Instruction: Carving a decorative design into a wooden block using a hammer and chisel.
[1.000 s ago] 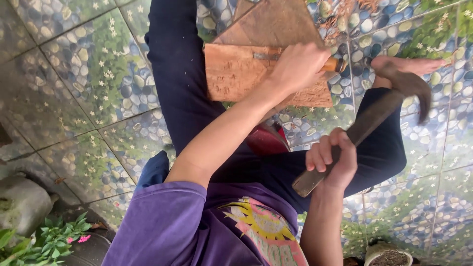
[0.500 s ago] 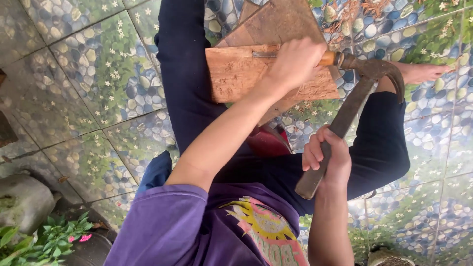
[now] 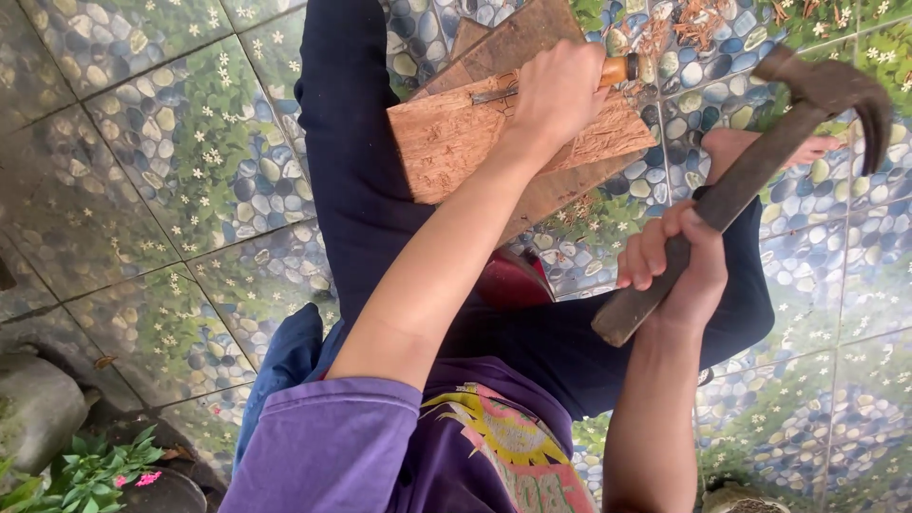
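I sit on a tiled floor with a carved wooden board lying over my dark-trousered leg. My left hand is closed around a chisel with an orange-brown handle; its metal blade lies against the board's rough, chipped face. My right hand grips the wooden shaft of a claw hammer. The dark hammer head is lifted off to the right of the chisel's handle end, apart from it. My bare foot shows behind the hammer shaft.
Wood chips lie scattered on the pebble-patterned tiles beyond the board. A red object sits under my leg. A blue cloth is by my left hip. A green plant with pink flowers and a grey stone are at lower left.
Half a second ago the hammer head was down at the chisel's handle end; now my right hand has swung it back up to the right. My left hand keeps the chisel on the board.
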